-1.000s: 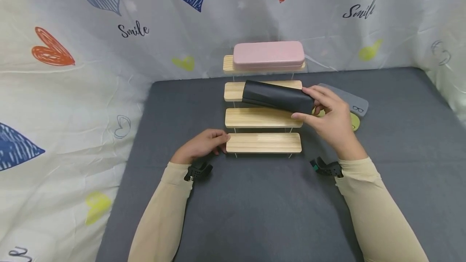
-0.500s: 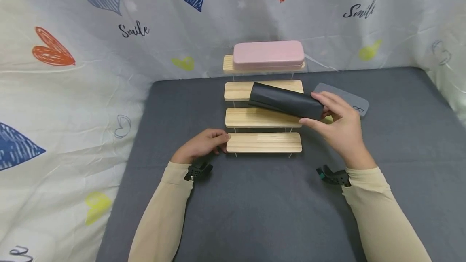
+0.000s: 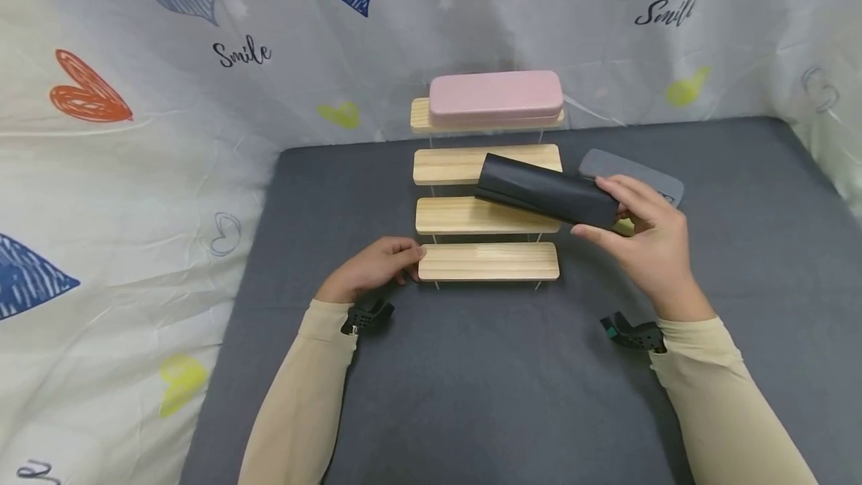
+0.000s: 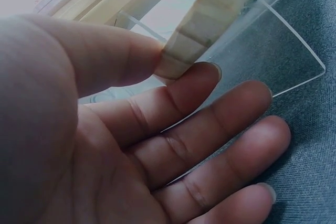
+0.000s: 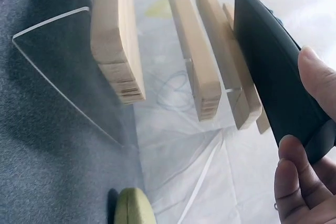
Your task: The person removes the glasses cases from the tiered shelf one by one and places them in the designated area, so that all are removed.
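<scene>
A plain cream-beige left sleeve lies at 7 o'clock in the head view, lightly creased at the cuff; the left hand is bare. The right sleeve, at 4 o'clock, matches it, with gathered folds near the cuff, and the right hand is bare too. Each wrist wears a curved black piece: the left mount looks perforated, while the right mount carries a small green patch toward 9 o'clock.

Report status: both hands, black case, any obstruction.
Left hand pinching left end of front board. Right hand gripping black case, slanted across middle boards in head view. Nothing plainly blocking; gray case partly behind right hand.
</scene>
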Demonstrator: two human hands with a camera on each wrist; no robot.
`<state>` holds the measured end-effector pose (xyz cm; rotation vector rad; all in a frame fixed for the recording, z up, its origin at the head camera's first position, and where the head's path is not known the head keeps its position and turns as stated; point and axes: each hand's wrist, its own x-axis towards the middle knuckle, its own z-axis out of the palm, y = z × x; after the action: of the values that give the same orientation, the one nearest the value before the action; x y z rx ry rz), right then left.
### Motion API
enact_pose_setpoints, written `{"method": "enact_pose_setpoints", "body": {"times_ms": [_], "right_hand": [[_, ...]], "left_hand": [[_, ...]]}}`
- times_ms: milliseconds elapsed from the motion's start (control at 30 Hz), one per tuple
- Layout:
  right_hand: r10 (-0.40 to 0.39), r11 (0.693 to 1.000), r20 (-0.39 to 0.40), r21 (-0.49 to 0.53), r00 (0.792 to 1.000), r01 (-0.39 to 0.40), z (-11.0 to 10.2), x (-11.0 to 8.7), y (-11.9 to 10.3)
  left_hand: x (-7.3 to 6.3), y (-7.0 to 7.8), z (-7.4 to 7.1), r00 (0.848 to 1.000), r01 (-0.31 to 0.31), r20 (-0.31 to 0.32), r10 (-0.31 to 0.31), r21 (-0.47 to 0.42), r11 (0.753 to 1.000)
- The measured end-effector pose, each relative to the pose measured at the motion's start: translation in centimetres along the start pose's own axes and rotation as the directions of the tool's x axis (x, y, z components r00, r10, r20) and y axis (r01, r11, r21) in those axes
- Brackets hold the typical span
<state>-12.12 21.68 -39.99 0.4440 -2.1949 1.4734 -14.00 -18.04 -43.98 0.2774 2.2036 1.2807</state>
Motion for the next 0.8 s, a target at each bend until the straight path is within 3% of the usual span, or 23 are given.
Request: {"method": "enact_pose_setpoints", "body": {"times_ms": [633,800], "right_hand": [[0.046,0.999,-0.014,0.020,0.999,-0.045,-2.2,-2.2,1.0],[0.046,0.998,-0.055,0.037,0.997,-0.044,-2.8,-2.7,1.7]], "left_hand": [[-0.3,0.0,0.0,1.000,0.018,-0.017,-0.018,0.013,1.000],[-0.2,0.0,0.0,1.000,0.012,-0.016,-0.012,0.012,1.000]]}}
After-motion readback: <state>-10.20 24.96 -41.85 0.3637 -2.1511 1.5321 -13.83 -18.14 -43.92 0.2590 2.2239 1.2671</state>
